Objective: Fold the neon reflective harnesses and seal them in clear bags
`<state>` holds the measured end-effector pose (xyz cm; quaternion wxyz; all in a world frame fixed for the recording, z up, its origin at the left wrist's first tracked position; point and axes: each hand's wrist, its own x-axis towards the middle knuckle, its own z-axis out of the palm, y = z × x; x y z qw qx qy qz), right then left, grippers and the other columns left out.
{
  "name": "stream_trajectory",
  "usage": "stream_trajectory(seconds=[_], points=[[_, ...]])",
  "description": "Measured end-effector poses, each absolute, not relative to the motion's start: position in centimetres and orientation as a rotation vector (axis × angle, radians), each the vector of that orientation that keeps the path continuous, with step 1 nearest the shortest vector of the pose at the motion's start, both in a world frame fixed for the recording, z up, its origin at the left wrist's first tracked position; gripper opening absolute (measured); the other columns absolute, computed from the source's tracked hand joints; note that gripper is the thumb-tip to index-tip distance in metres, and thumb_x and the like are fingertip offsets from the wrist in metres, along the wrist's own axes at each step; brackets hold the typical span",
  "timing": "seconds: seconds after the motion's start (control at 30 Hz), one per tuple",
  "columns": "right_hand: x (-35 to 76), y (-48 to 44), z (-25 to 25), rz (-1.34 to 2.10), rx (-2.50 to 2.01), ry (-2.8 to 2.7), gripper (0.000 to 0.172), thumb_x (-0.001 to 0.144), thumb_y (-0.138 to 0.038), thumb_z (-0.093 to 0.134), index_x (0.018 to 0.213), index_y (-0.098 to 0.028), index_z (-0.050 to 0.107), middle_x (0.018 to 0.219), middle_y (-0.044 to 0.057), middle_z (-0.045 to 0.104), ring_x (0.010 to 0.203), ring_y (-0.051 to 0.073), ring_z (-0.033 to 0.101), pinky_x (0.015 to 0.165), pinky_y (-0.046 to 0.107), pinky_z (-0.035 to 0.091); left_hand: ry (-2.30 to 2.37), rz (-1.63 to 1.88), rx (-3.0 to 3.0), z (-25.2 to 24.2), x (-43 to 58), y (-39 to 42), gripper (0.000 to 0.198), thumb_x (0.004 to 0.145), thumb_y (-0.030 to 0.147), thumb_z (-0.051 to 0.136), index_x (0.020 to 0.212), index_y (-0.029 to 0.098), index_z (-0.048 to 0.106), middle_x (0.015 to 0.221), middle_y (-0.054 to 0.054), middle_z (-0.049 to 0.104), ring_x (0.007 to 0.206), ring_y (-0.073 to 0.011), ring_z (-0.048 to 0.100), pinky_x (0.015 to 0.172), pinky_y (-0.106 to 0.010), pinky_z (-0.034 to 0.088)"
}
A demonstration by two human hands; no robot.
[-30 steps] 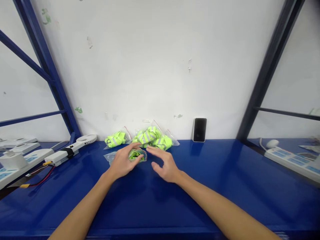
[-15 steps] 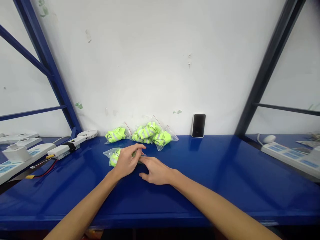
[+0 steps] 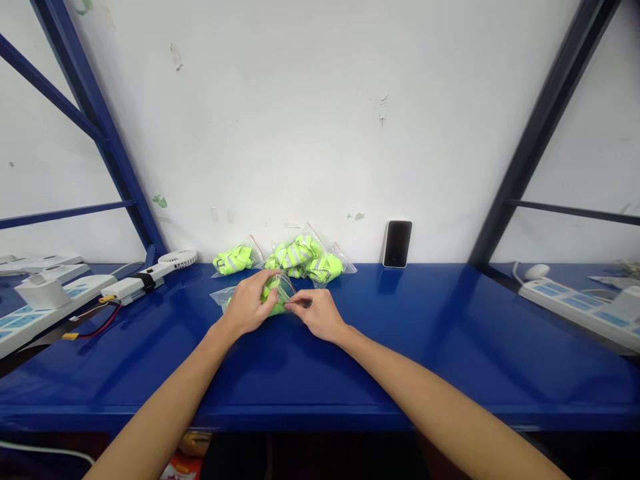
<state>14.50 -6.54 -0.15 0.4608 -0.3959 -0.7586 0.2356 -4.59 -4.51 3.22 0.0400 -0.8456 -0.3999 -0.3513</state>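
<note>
A clear zip bag (image 3: 273, 297) with a folded neon-yellow reflective strap or vest inside lies on the blue table, partly hidden by my hands. My left hand (image 3: 251, 301) is curled over the bag's left part, thumb and fingers gripping its mouth side. At the right end, my right hand (image 3: 318, 312) pinches the bag's edge near the red zip line between thumb and fingertips. Behind my hands, more zip bags (image 3: 299, 257) with the same neon-yellow material lie in a pile by the wall. Another such bag (image 3: 234, 260) sits left of the pile.
A dark-faced device with a white edge (image 3: 397, 244) leans on the wall. To the left are power strips (image 3: 75, 297), a white handheld fan (image 3: 177, 259) and a battery lead (image 3: 100, 327). Another power strip (image 3: 580, 310) is at the right. Blue frame posts (image 3: 95, 127) flank the table (image 3: 400, 373).
My right hand has turned and drawn slightly right, now pinching the bag's edge. The bag's mouth end has come into view between my hands. The camera view has shifted slightly.
</note>
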Motion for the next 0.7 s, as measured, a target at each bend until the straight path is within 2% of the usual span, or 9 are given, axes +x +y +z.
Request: stream_trajectory(seconds=[0.13, 0.27, 0.37, 0.43, 0.57, 0.7], points=[[14.8, -6.5, 0.0, 0.627, -0.979, -1.857, 0.015, 0.081, -0.03, 0.064, 0.082, -0.017, 0.072, 0.073, 0.001, 0.07, 0.063, 0.013, 0.061, 0.062, 0.024, 0.046, -1.29, -1.054, -2.575, 3.5, -4.3, -4.5, 0.032, 0.09, 0.036, 0.04, 0.11, 0.017, 0.056, 0.102, -0.009, 0.066, 0.091, -0.0237, 0.062, 0.081, -0.034, 0.046], [15.9, -6.4, 0.1, 0.484, -0.973, -2.037, 0.013, 0.084, -0.029, 0.062, 0.085, -0.018, 0.069, 0.087, 0.003, 0.07, 0.074, 0.014, 0.061, 0.069, 0.025, 0.045, -1.272, -0.958, -2.664, 3.8, -4.2, -4.8, 0.027, 0.092, 0.037, 0.036, 0.101, 0.019, 0.054, 0.087, -0.005, 0.062, 0.074, -0.0193, 0.058, 0.067, -0.03, 0.042], [16.5, -6.2, 0.1, 0.429, -1.036, -2.157, 0.013, 0.086, -0.03, 0.06, 0.088, -0.019, 0.067, 0.088, 0.003, 0.068, 0.072, 0.013, 0.06, 0.068, 0.025, 0.043, -1.249, -0.925, -2.69, 3.8, -4.1, -5.0, 0.025, 0.092, 0.037, 0.036, 0.092, 0.019, 0.053, 0.079, -0.003, 0.059, 0.067, -0.0173, 0.053, 0.063, -0.029, 0.039], [16.6, -6.2, 0.0, 0.42, -1.071, -2.182, 0.014, 0.088, -0.031, 0.058, 0.089, -0.019, 0.066, 0.086, 0.002, 0.067, 0.07, 0.013, 0.059, 0.067, 0.025, 0.041, -1.246, -0.912, -2.689, 3.8, -4.1, -5.0, 0.025, 0.092, 0.037, 0.035, 0.091, 0.019, 0.053, 0.077, -0.003, 0.058, 0.064, -0.0166, 0.052, 0.063, -0.029, 0.039], [16.2, -6.4, -0.4, 0.332, -1.058, -2.176, 0.012, 0.088, -0.029, 0.058, 0.086, -0.019, 0.063, 0.09, 0.003, 0.066, 0.079, 0.015, 0.06, 0.072, 0.026, 0.041, -1.237, -0.919, -2.71, 3.7, -4.2, -4.6, 0.025, 0.091, 0.038, 0.039, 0.09, 0.019, 0.055, 0.078, -0.002, 0.061, 0.067, -0.0167, 0.055, 0.063, -0.027, 0.039], [15.7, -6.4, -0.8, 0.354, -1.095, -2.134, 0.013, 0.091, -0.028, 0.053, 0.087, -0.02, 0.064, 0.076, 0.0, 0.067, 0.068, 0.013, 0.061, 0.066, 0.024, 0.04, -1.217, -0.974, -2.744, 3.5, -4.4, -4.1, 0.021, 0.087, 0.031, 0.044, 0.096, 0.02, 0.06, 0.088, -0.002, 0.068, 0.072, -0.0159, 0.06, 0.066, -0.026, 0.041]])
